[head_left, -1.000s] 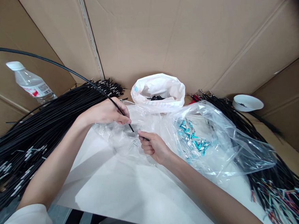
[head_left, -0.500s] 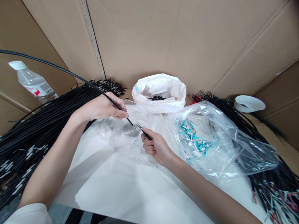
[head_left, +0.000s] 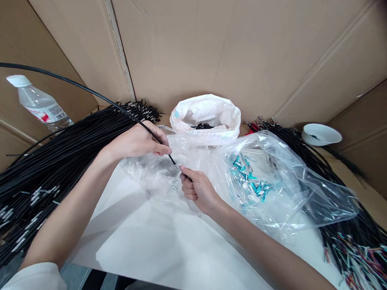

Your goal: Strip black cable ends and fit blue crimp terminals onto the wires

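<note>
My left hand point(head_left: 148, 141) is closed around a black cable point(head_left: 111, 101) close to its stripped end. From there the cable arcs up and away to the left edge. My right hand point(head_left: 198, 186) grips a small dark pointed tool point(head_left: 186, 177), mostly hidden by the fingers. Its tip meets the cable end, where a short bit of silvery material shows; whether they touch is too small to tell. Both hands are above a clear plastic bag point(head_left: 152, 178) lying on the white sheet point(head_left: 143, 237).
Bundled black cables point(head_left: 48, 159) fill the left side, with a water bottle point(head_left: 43, 104) behind them. A white bag point(head_left: 229, 116) holds small black pieces. Teal foil scraps point(head_left: 252, 180) lie on plastic. At right are a white bowl point(head_left: 328, 133) and more cables with coloured wires point(head_left: 363, 257). Cardboard walls surround everything.
My left hand has moved slightly right and down with the cable. The right hand shifted a little left, and the tool's tip is now at the cable end rather than apart from it.
</note>
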A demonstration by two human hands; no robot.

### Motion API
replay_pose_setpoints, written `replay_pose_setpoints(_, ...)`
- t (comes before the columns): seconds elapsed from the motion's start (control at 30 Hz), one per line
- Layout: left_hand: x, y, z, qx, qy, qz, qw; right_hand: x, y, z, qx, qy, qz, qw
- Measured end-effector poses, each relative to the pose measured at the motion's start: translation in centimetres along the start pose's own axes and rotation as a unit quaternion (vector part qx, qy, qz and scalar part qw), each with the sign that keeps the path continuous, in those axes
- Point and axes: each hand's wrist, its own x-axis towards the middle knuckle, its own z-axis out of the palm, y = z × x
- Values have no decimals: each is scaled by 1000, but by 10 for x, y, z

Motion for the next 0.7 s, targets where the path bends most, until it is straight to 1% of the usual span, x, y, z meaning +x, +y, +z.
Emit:
replay_pose_setpoints(0.1,1,0,4,-8,26,-10,1000,0,-1,4,25,13,5,1000)
replay_pose_setpoints(0.2,0,2,8,4,58,-23,998,0,-2,8,47,22,8,999)
replay_pose_setpoints(0.27,0,4,10,12,68,-32,997,0,-2,9,58,24,12,998)
replay_pose_setpoints(0.5,1,4,9,11,72,-43,996,3,-2,11,92,23,38,995)
replay_pose_setpoints(0.7,5,-3,6,-33,60,-49,996,8,-1,11,101,17,44,994)
